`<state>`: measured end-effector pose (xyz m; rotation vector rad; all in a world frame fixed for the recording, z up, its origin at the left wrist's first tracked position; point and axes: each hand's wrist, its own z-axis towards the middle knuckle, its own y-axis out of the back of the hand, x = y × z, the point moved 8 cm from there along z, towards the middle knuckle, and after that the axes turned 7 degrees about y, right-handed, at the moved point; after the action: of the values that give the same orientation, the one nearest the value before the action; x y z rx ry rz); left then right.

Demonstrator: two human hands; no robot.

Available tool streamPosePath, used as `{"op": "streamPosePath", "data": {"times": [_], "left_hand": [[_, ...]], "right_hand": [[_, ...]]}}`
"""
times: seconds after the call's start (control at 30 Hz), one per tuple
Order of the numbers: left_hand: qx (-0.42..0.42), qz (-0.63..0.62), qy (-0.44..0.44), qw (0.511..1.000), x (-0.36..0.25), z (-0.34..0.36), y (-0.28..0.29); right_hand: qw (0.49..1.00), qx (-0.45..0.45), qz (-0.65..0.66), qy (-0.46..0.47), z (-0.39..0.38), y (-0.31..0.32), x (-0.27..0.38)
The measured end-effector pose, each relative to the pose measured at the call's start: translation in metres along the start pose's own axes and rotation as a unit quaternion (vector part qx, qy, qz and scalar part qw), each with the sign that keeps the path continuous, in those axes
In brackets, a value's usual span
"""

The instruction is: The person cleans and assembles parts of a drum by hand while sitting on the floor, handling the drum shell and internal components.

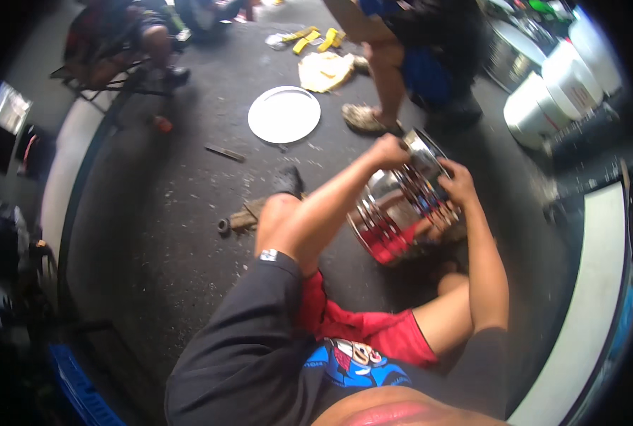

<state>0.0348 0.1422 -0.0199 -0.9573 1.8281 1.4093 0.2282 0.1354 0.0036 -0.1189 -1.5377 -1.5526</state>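
Observation:
A shiny, rounded metal vessel (402, 213) tilts over the floor in front of me, right of my bent left leg. Its mirror-like side carries rows of dark bands, which may be slots or reflections. At its upper end is a narrower metal ring or neck (424, 148); whether this is a separate piece I cannot tell. My left hand (389, 151) is closed on the left side of that ring. From the right, my right hand (458, 182) grips its rim, thumb near the edge. The vessel's underside and part of its right side are hidden or blurred.
A round white tray or lid (284, 115) lies ahead on the dark floor (146, 284). Nearer are a flat metal bar (225, 153) and a wooden piece (245, 216). Another person (437, 50) squats ahead by a yellow cloth (325, 72). White buckets (536, 110) stand at right.

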Motion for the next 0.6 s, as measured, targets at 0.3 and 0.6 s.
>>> {"op": "streamPosePath", "data": {"times": [0.3,0.6], "left_hand": [[-0.124,-0.209,0.067,0.968,0.026,0.01,0.045],[-0.123,-0.127,0.067,0.982,0.015,-0.009,0.052]], "right_hand": [[0.986,0.018,0.122,-0.109,-0.01,-0.004,0.005],[0.988,-0.008,0.128,-0.083,-0.003,-0.015,-0.017]]}}
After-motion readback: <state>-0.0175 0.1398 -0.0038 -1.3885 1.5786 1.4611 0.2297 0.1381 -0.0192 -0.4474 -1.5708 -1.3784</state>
